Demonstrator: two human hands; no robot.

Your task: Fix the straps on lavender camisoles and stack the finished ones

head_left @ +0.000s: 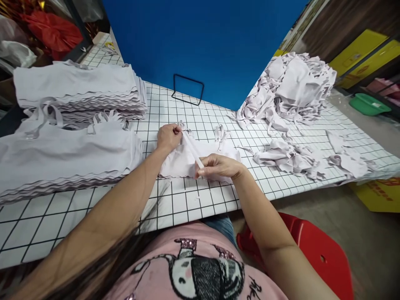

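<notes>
A pale strapped garment, like a bra top (178, 163), lies flat on the checked tabletop in front of me. One of its straps (192, 149) is stretched taut between my two hands. My left hand (169, 136) is closed on the strap's upper end, at the garment's far left corner. Pinched between the thumb and fingers of my right hand (218, 166) is the strap's nearer end, just above the fabric. The other strap (221, 134) lies bunched at the garment's far right. Part of the garment is hidden under my right hand.
Two neat stacks of garments (68, 146) stand at left. A large heap (300, 83) and smaller loose piles (290, 158) lie at right. A blue board (200, 46) with a black wire frame (188, 89) rises behind. A red stool (321, 250) is below right.
</notes>
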